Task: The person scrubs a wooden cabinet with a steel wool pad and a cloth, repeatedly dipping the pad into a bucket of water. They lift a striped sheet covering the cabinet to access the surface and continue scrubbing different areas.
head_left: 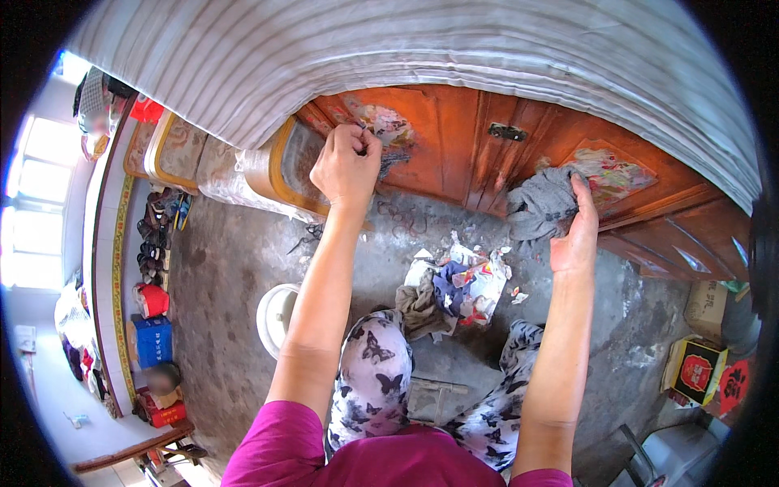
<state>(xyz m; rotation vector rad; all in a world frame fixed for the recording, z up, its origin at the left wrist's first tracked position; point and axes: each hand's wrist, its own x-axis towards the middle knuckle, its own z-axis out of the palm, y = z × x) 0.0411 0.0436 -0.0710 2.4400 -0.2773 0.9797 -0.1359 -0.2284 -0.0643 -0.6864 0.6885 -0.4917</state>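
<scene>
An orange-brown wooden cabinet (pixel 446 142) stands in front of me, with a dark metal latch (pixel 507 131) between its doors. My left hand (pixel 347 166) is closed near the left door's patchy, multicoloured panel (pixel 389 126). Something dark shows at its fingers, too small to name, and a dark grey smear or scrap lies just right of it on the door. In my right hand (pixel 578 223) is a bunched grey cloth (pixel 540 199), held up at the right door. Behind that cloth, another mottled panel (pixel 613 174) is partly covered.
Between my knees and the cabinet, rags and torn paper scraps (pixel 475 284) lie on the stained concrete floor (pixel 227 260). A white bucket (pixel 277 319) stands left of my left forearm. Striped fabric (pixel 406 49) hangs over the cabinet top. Boxes (pixel 152 341) and shoes line the left wall.
</scene>
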